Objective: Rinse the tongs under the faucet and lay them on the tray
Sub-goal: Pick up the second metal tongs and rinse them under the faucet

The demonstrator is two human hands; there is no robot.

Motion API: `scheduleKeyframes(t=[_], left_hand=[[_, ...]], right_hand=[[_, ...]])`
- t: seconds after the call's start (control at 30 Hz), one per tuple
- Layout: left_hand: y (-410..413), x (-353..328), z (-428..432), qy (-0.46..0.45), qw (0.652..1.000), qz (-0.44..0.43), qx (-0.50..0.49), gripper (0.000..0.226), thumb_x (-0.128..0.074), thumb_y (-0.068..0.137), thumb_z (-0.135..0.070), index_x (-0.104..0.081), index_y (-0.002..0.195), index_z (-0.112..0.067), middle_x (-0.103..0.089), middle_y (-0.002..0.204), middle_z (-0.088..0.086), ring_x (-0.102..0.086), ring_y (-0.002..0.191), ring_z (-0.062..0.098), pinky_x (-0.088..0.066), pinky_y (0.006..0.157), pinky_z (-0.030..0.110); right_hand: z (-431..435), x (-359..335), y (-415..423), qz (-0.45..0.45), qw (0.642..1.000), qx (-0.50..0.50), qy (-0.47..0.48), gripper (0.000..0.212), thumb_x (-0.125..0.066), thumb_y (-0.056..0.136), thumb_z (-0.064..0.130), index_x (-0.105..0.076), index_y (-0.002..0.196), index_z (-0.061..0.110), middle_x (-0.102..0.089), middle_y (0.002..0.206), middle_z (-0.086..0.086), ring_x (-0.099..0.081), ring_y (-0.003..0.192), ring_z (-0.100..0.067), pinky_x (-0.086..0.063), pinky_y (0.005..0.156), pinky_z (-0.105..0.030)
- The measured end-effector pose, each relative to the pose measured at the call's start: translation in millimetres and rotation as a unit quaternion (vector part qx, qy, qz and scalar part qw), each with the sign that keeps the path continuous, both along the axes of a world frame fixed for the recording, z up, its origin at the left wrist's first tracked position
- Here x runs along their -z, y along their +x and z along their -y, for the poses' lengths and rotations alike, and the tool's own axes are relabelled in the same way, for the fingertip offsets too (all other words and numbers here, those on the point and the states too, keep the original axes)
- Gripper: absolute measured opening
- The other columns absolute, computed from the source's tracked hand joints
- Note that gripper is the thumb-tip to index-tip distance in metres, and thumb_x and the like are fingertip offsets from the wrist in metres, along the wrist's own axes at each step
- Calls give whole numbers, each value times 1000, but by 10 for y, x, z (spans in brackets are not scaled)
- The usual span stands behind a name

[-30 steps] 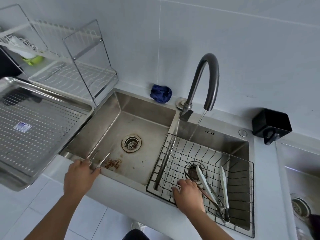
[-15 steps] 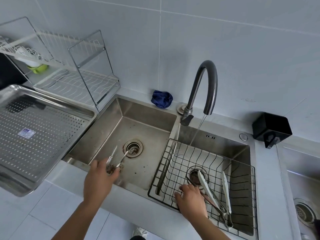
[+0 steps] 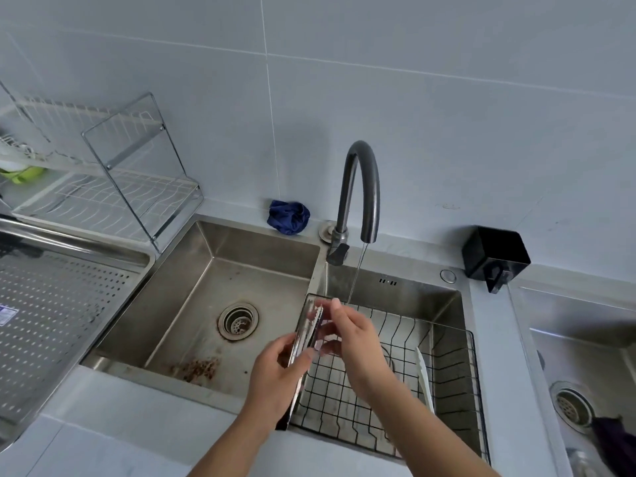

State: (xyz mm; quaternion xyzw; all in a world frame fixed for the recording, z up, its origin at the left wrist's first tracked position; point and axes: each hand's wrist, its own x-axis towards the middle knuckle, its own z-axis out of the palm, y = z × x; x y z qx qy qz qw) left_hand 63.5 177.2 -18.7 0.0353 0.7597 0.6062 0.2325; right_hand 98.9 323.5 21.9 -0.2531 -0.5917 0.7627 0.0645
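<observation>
My left hand [image 3: 275, 370] grips the handle end of a pair of steel tongs [image 3: 307, 332], whose blurred tips point up and away over the wire basket's left edge. My right hand [image 3: 354, 335] touches the tongs near their tips with its fingers; whether it grips them I cannot tell. The dark curved faucet [image 3: 361, 187] runs a thin stream [image 3: 356, 273] that falls just right of the tongs' tips. The perforated steel tray [image 3: 62, 311] lies at the far left.
Another pair of tongs [image 3: 425, 376] with white arms lies in the black wire basket [image 3: 447, 383] in the right basin. The left basin [image 3: 206, 304] holds brown food scraps near its front. A blue cloth [image 3: 288, 216], a black box [image 3: 494, 256] and a dish rack [image 3: 113, 187] stand behind.
My left hand carried the tongs from the left basin rightward to the basket's edge near the stream. My right hand left the basket floor and rose to meet the tongs.
</observation>
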Motion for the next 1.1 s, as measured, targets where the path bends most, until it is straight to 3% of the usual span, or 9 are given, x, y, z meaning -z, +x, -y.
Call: scheduleKeyframes(t=[0.2, 0.33, 0.53, 0.67, 0.77, 0.87, 1.0, 1.1], left_hand=[[16, 49, -148, 2, 1000, -10, 21, 22, -75, 77, -43, -72, 98, -44, -75, 97, -5, -70, 90, 13, -57, 83, 34], [-27, 86, -233, 21, 1000, 8, 20, 36, -73, 72, -50, -73, 106, -36, -77, 99, -10, -71, 95, 9, -55, 87, 32], [-83, 48, -402, 21, 998, 25, 45, 31, -71, 67, -58, -72, 97, -49, -77, 93, -5, -70, 87, 9, -56, 77, 27], [-152, 14, -543, 29, 997, 53, 40, 32, -71, 65, -59, -76, 88, -37, -66, 83, 18, -61, 64, 7, -51, 53, 17], [-214, 39, -600, 29, 996, 72, 34, 34, -73, 63, -59, -76, 90, -40, -68, 83, 15, -63, 65, 10, -55, 55, 22], [-249, 63, -666, 29, 996, 79, 38, 33, -75, 66, -57, -76, 94, -41, -68, 78, 1, -65, 68, 10, -59, 58, 32], [-304, 68, -776, 33, 996, 83, 19, 12, -75, 82, -41, -77, 93, -36, -67, 86, 4, -65, 71, 17, -57, 57, 26], [-380, 63, -802, 35, 997, 69, 27, 12, -76, 81, -41, -76, 93, -45, -69, 82, 2, -66, 68, 13, -61, 62, 33]], right_hand=[[-60, 46, -58, -24, 997, 46, -51, 32, -57, 104, 23, -73, 101, -5, -67, 82, -7, -59, 69, -15, -46, 58, -25], [-85, 158, -14, -39, 994, 45, -96, 23, -65, 100, 18, -74, 97, -4, -72, 86, -8, -64, 73, -13, -51, 63, -21], [-318, 228, -121, -23, 988, 49, -142, 34, -59, 103, 34, -76, 93, 6, -72, 83, -12, -67, 68, -17, -52, 56, -23], [-401, 298, -193, -31, 983, 52, -175, 26, -69, 94, 29, -78, 100, 5, -73, 90, -11, -67, 73, -18, -54, 60, -26], [-503, 323, -214, -31, 981, 37, -190, 29, -73, 88, 25, -78, 105, 2, -72, 94, -14, -69, 77, -22, -55, 63, -28], [-621, 318, -295, -11, 986, 36, -160, 30, -64, 99, 34, -78, 95, 8, -72, 88, -13, -66, 74, -20, -51, 61, -29], [-664, 320, -391, -15, 987, 30, -155, 14, -72, 94, 21, -79, 96, 9, -71, 87, -11, -62, 72, -17, -47, 57, -25], [-720, 319, -417, -23, 986, 38, -159, 22, -72, 92, 20, -77, 103, 2, -72, 88, -12, -65, 74, -18, -50, 56, -24]])
